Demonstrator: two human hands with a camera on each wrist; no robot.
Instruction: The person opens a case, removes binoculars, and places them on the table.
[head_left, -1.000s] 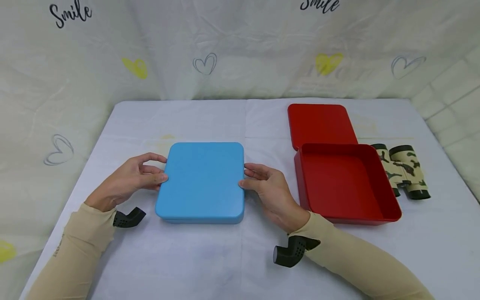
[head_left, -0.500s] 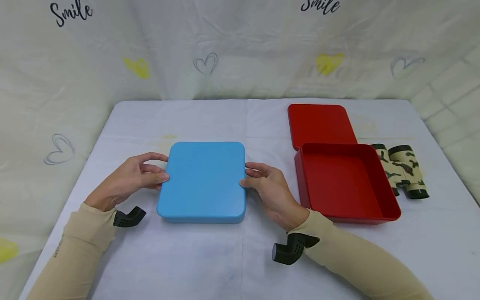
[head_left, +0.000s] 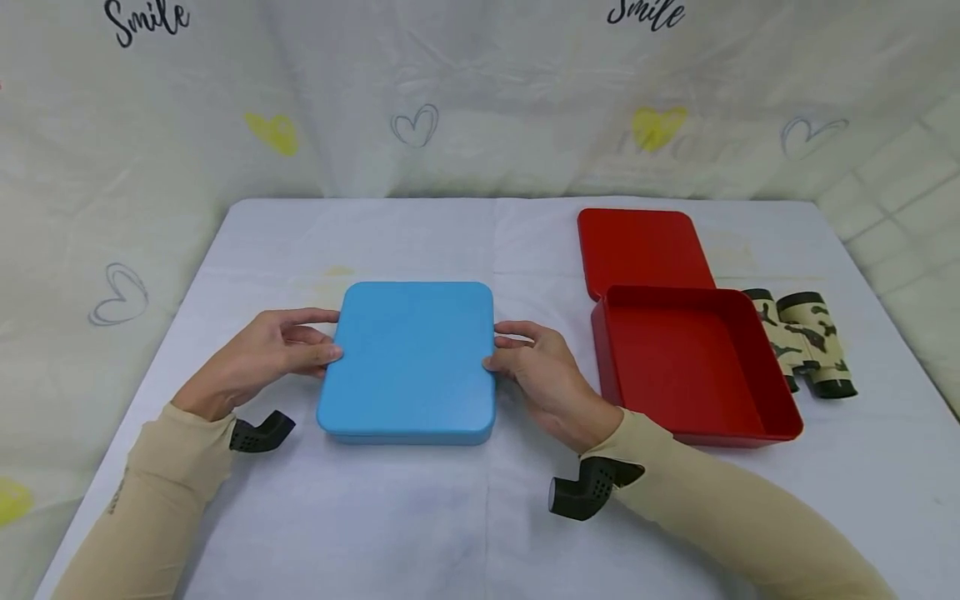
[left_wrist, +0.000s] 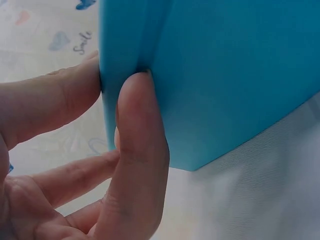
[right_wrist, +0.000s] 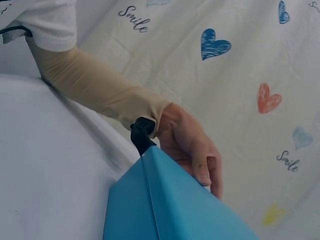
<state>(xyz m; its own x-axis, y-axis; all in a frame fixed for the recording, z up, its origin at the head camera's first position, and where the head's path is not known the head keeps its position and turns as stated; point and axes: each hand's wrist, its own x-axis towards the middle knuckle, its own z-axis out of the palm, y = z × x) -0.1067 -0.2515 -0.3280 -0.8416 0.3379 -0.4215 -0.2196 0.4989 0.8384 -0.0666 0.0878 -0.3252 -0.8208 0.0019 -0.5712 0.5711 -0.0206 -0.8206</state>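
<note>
A flat, rounded blue box (head_left: 408, 358) with its lid on lies in the middle of the white table. My left hand (head_left: 262, 354) holds its left side, thumb at the lid's edge and the other fingers along the wall. Close up in the left wrist view, the thumb (left_wrist: 142, 120) presses at the seam between lid and body. On the opposite side my right hand (head_left: 551, 379) grips the edge, thumb near the top corner and fingers against the side wall. The right wrist view shows a corner of the box and the left hand beyond it; the right fingers are outside that view.
To the right stands a red box (head_left: 607, 367), its hinged lid (head_left: 641, 250) laid back behind it and nothing inside. Camouflage binoculars (head_left: 813, 342) lie against its right side. A printed cloth (head_left: 480, 100) hangs behind the table.
My right wrist has shifted slightly forward, away from me. Both hands keep their hold on the blue box, which stays nearly in place with its lid on.
</note>
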